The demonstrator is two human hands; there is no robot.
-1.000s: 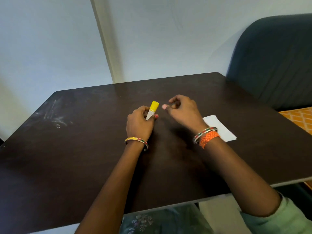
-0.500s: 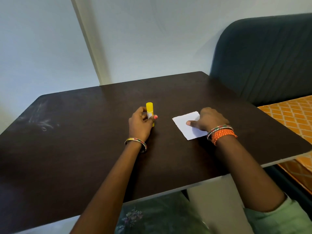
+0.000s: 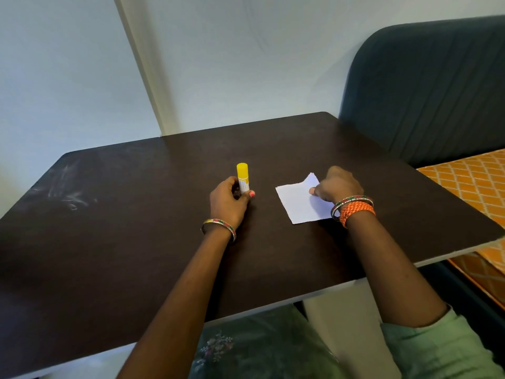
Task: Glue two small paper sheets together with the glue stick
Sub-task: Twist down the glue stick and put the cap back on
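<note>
A glue stick (image 3: 242,178) with a yellow cap stands upright near the middle of the dark table (image 3: 109,214). My left hand (image 3: 229,203) is wrapped around its white lower body. To the right lie small white paper sheets (image 3: 297,203), stacked. My right hand (image 3: 337,186) pinches the far right corner of the top sheet, and that corner is lifted off the sheet below. My right wrist covers the near right part of the papers.
A dark blue padded seat back (image 3: 426,86) rises beyond the table's right side, with an orange patterned cushion (image 3: 472,184) below it. A pale wall stands behind the table. White scuff marks (image 3: 65,192) streak the left of the tabletop.
My right hand moved from beside the glue stick over to the paper, pressed on it, and now lifts the top sheet's far corner. The left hand set the glue stick more upright.
</note>
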